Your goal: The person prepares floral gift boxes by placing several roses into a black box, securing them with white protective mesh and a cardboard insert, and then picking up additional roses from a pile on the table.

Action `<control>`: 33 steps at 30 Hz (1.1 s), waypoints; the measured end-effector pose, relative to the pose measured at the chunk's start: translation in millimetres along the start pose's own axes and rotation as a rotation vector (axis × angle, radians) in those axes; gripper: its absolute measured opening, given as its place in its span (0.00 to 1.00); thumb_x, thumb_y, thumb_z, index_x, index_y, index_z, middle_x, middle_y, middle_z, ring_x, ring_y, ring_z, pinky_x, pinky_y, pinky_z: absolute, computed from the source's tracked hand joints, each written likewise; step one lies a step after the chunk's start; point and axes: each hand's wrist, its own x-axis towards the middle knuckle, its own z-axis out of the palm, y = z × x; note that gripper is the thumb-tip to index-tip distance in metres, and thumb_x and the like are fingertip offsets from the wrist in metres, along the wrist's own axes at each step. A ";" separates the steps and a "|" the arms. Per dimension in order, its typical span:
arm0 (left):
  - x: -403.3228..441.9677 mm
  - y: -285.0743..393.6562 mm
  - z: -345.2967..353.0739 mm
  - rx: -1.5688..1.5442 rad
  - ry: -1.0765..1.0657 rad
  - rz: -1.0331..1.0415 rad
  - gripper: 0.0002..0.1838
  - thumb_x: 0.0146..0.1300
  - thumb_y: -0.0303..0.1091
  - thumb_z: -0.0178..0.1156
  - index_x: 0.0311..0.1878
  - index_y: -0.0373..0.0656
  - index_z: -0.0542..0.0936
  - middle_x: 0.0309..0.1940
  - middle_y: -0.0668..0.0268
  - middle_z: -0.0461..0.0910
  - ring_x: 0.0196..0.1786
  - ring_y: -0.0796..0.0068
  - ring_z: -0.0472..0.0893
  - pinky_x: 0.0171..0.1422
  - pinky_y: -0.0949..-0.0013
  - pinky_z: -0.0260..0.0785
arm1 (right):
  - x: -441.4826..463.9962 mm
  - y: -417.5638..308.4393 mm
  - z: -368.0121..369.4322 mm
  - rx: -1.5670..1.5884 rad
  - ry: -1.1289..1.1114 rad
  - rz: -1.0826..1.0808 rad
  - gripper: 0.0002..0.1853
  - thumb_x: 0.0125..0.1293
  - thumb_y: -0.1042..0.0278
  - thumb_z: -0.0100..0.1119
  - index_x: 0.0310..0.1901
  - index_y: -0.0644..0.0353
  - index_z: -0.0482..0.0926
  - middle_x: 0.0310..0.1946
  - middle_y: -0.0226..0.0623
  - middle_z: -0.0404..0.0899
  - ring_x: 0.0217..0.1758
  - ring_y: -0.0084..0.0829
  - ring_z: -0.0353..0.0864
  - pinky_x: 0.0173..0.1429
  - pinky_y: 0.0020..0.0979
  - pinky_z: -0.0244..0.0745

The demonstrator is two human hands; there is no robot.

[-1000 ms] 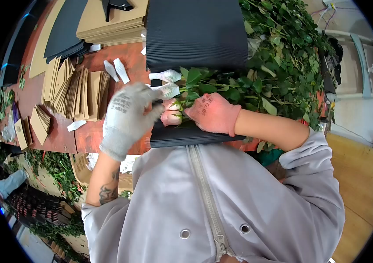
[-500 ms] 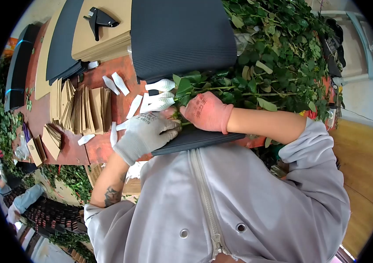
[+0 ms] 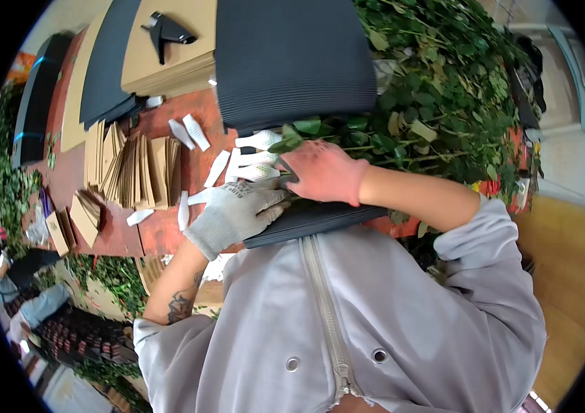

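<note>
My left hand (image 3: 241, 212), in a grey-white glove, rests over the left part of a black corrugated sheet (image 3: 316, 224) near my body. Its fingers are bent and pressed together; what lies under them is hidden. My right hand (image 3: 327, 172), in a pinkish-red glove, is just to the right with its fingers curled, and a thin dark strip shows at the fingertips. Plump white mesh sleeves (image 3: 258, 157) lie side by side beyond my left hand. Green leafy stems (image 3: 402, 148) run rightward behind my right hand.
Flat white sleeves (image 3: 217, 168) lie scattered on the red table (image 3: 158, 234). Folded brown cardboard pieces (image 3: 137, 172) stand at left. A black stapler-like tool (image 3: 167, 34) sits on stacked cardboard (image 3: 168, 77). A large black corrugated sheet (image 3: 296, 62) lies ahead, with heaped foliage (image 3: 443, 89) right.
My right hand has shifted slightly up from my left hand, and the leaf near its fingertips has moved. My left hand stays over the black sheet. The whole view has shifted slightly.
</note>
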 end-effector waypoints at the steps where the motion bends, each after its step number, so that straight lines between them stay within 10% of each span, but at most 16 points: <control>1: 1.6 -1.6 -0.1 0.018 0.015 0.045 0.17 0.64 0.44 0.50 0.49 0.46 0.80 0.54 0.60 0.75 0.51 0.57 0.77 0.54 0.59 0.69 | 5.9 3.0 3.6 0.124 0.006 0.007 0.19 0.59 0.55 0.54 0.46 0.59 0.74 0.38 0.45 0.78 0.47 0.41 0.77 0.53 0.40 0.70; 9: -0.1 6.8 -3.8 0.036 0.011 -0.033 0.18 0.64 0.44 0.50 0.51 0.46 0.79 0.57 0.60 0.74 0.53 0.60 0.77 0.60 0.60 0.64 | -1.7 11.8 13.8 -0.418 0.306 -0.217 0.08 0.57 0.66 0.50 0.34 0.60 0.74 0.22 0.34 0.78 0.27 0.33 0.81 0.27 0.33 0.72; 15: -1.6 5.0 0.7 -0.028 0.023 -0.049 0.18 0.65 0.45 0.50 0.51 0.48 0.79 0.56 0.60 0.75 0.52 0.60 0.78 0.61 0.61 0.64 | -5.5 8.0 5.5 -0.390 0.076 -0.069 0.25 0.62 0.67 0.47 0.62 0.60 0.66 0.24 0.32 0.77 0.28 0.30 0.79 0.27 0.32 0.69; 20: -2.3 2.8 -1.3 0.076 0.033 0.022 0.16 0.62 0.42 0.55 0.48 0.47 0.81 0.50 0.60 0.79 0.49 0.61 0.79 0.53 0.65 0.71 | 4.8 23.8 26.0 -0.426 0.023 -0.253 0.21 0.62 0.65 0.44 0.58 0.54 0.69 0.26 0.31 0.74 0.30 0.30 0.76 0.30 0.33 0.67; 23: -1.0 -9.0 1.7 0.057 0.525 -0.001 0.13 0.58 0.36 0.59 0.46 0.47 0.79 0.46 0.64 0.79 0.43 0.60 0.80 0.45 0.64 0.73 | 1.2 38.8 40.8 -0.455 0.212 -0.385 0.19 0.61 0.65 0.43 0.54 0.54 0.71 0.26 0.32 0.73 0.30 0.30 0.75 0.28 0.32 0.66; 33: 11.9 -51.0 20.9 0.053 0.607 0.002 0.07 0.55 0.30 0.62 0.37 0.42 0.81 0.29 0.61 0.78 0.34 0.61 0.79 0.37 0.64 0.71 | 1.9 29.2 29.6 -0.266 0.199 -0.231 0.06 0.55 0.70 0.50 0.32 0.62 0.68 0.20 0.39 0.75 0.26 0.40 0.79 0.26 0.37 0.72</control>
